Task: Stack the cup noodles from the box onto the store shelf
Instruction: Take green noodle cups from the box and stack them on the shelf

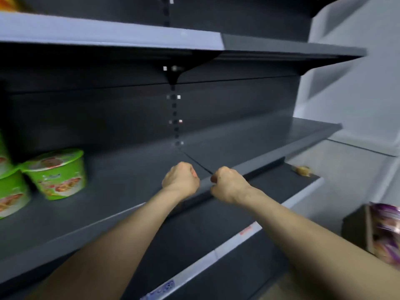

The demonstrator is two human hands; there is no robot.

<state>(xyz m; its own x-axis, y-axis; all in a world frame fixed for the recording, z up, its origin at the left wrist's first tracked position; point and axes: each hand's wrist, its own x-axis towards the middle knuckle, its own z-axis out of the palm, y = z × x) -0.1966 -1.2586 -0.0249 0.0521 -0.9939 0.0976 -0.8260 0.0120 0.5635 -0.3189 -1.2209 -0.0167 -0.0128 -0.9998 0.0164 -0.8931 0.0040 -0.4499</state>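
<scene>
The brown cardboard box point(355, 230) with purple cup noodles point(387, 230) sits low, to the right of the right hand point(228, 184). This hand and the left hand point(181, 180) are curled into fists and hold nothing, at the front edge of the dark grey metal shelf point(129, 169). Green cup noodles point(56, 173) stand further left. I judge the next move is to reach down into the box.

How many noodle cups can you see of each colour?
Green cups: 3, one cut off at the left edge
Purple cups: 1 for sure, blurry, in the box
Total: at least 4
</scene>
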